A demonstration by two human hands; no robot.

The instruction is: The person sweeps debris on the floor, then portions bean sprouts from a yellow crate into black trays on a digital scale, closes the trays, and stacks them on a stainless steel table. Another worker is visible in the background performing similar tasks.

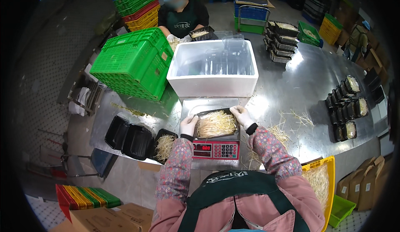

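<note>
Both my gloved hands hold a black plastic tray of bean sprouts (pixel 216 124) over the steel platform of a red digital scale (pixel 215 150). My left hand (pixel 188 126) grips the tray's left edge, and my right hand (pixel 242 115) pinches its upper right corner. Whether the tray touches the platform, I cannot tell. Left of the scale, another black tray holds sprouts (pixel 165 145), partly behind my left sleeve, beside empty black trays (pixel 136 141). Loose sprouts (pixel 278 135) lie on the steel table (pixel 300 97) to the right.
Beyond the scale stands a white foam box (pixel 212 86) with clear plastic lids (pixel 226 60), beside a green crate (pixel 131 63). Behind them a co-worker (pixel 182 16) handles sprouts. Filled trays stand stacked (pixel 281 41) and in rows (pixel 345 107) at right. A yellow crate (pixel 331 182) holds sprouts.
</note>
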